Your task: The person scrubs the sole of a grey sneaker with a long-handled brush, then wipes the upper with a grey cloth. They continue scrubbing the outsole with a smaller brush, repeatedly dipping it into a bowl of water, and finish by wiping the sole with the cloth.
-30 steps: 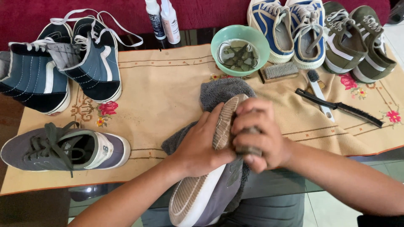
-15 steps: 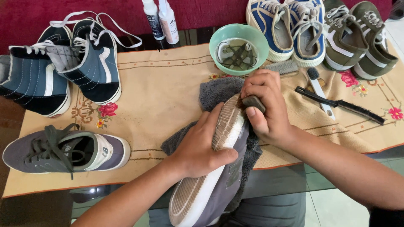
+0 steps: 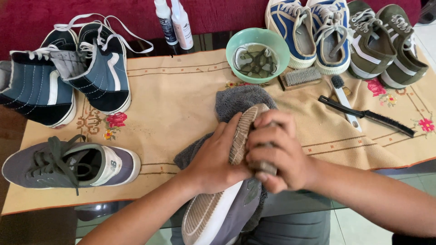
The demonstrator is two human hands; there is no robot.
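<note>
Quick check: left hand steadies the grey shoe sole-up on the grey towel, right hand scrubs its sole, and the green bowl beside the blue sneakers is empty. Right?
Not quite. The head view shows the green bowl holds murky liquid, so it is not empty. The rest stands: left hand steadies the grey shoe sole-up on the grey towel, right hand works its sole, bowl beside the blue sneakers.

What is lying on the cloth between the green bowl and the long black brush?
In the head view, between the green bowl and the long black brush lie a wooden scrub brush and a small white-handled brush.
</note>
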